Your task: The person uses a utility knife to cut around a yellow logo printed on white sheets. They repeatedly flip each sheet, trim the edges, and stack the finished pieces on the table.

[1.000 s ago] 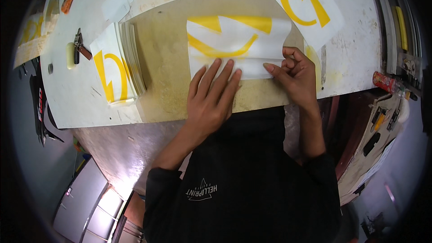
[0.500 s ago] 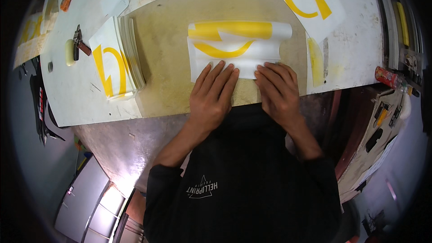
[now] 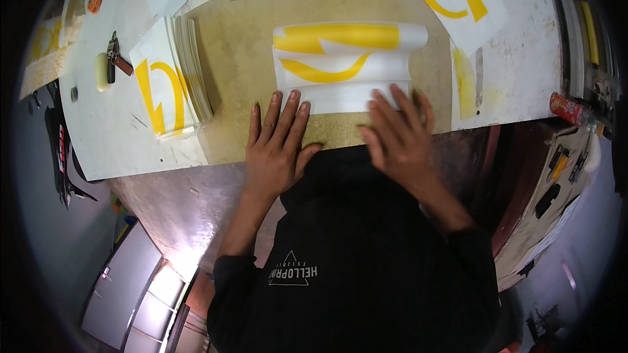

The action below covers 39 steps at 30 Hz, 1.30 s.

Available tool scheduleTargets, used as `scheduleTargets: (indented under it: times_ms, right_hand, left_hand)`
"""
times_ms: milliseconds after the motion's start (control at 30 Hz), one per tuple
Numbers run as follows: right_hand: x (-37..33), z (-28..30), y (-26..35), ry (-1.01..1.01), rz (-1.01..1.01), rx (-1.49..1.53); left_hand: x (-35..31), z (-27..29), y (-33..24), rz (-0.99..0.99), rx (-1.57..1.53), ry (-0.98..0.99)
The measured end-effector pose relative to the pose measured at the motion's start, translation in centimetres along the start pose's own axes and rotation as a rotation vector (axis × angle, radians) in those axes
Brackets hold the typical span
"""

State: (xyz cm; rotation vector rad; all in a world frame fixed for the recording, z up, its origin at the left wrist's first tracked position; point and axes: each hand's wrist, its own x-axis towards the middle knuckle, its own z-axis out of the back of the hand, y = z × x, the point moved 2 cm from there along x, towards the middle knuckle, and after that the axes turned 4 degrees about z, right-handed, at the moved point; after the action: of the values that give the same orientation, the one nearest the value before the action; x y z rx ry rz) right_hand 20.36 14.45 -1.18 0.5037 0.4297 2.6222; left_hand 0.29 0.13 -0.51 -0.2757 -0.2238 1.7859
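Observation:
A white sheet (image 3: 353, 99) with a yellow printed shape lies in front of me, its far part curled over into a loose roll. Faint creases run across its nearer part. My left hand (image 3: 275, 147) rests with fingers spread at the sheet's near left corner, fingertips touching or just beside it. Over the near right corner is my right hand (image 3: 402, 137), fingers stretched and apart, slightly smeared by motion. Neither hand grips anything. Beneath the sheet is a tan board (image 3: 242, 59) on the white table.
To the left stands a thick stack of similar printed sheets (image 3: 160, 91). Beyond it lie a dark hand tool (image 3: 112, 59) and a pale yellow oblong piece (image 3: 101, 70). Another printed sheet (image 3: 477, 36) is at the far right, and a red package (image 3: 566, 108) at the table's right edge.
My left hand has moved left and spread its fingers. The right hand has lifted or shifted slightly and opened wider. The sheet keeps nearly the same shape and place.

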Motion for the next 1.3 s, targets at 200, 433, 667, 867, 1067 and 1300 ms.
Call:
scheduleTargets:
  times_ms: [200, 433, 667, 867, 1067, 1300]
  right_hand:
    - [-0.2, -0.6, 1.4, -0.034, -0.031, -0.036]
    - [-3.2, 2.0, 0.1, -0.162, -0.053, -0.062]
    - [1.6, -1.7, 2.6, 0.023, 0.035, 0.120]
    - [1.6, -1.4, 2.6, 0.168, 0.011, 0.044]
    - [1.8, -1.3, 2.6, 0.195, 0.004, 0.043]
    - [2.0, -1.2, 3.1, 0.221, -0.010, 0.002]
  left_hand:
    - [0.3, 0.3, -0.2, 0.053, -0.024, -0.027]
    - [0.7, 1.0, -0.8, 0.057, -0.035, -0.017]
    - [0.8, 1.1, -0.5, 0.035, -0.044, -0.016]
    - [0.5, 0.6, -0.8, 0.111, -0.059, -0.072]
    - [0.5, 0.7, -0.8, 0.117, -0.063, -0.058]
    - [-1.4, 1.3, 0.8, 0.193, -0.038, -0.099]
